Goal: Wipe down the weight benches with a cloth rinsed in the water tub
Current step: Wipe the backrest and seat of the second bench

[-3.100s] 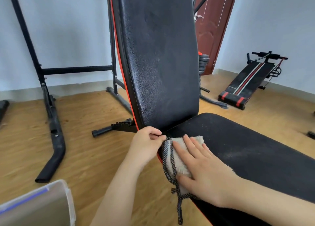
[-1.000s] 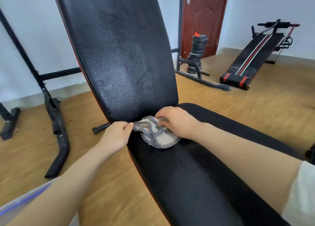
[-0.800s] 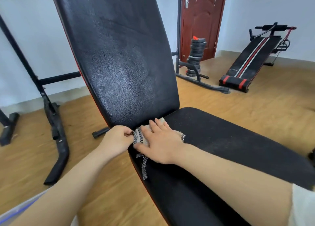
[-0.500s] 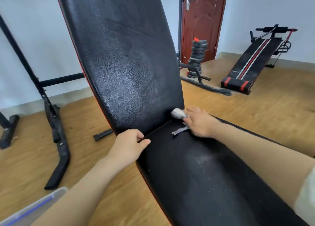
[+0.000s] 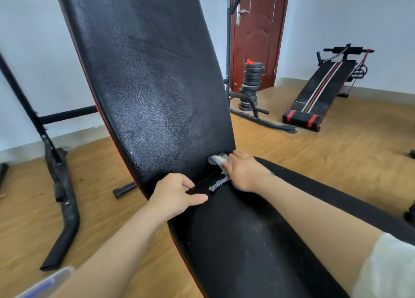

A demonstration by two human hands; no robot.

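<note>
Head view, near first: tub (image 5: 45, 282) corner at lower left of frame, well apart from both hands. At centre, left hand (image 5: 177, 193) curled over seat (image 5: 247, 241) edge, fingers tucked into crease (image 5: 202, 182) below backrest (image 5: 152, 84). Farther up-right along that crease, right hand (image 5: 244, 174) flat, pressing cloth (image 5: 219, 160) down; likely next wipe down-left toward left hand.

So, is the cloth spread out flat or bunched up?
Bunched up: the cloth sits crumpled at the crease between backrest and seat, under the right hand.
</note>
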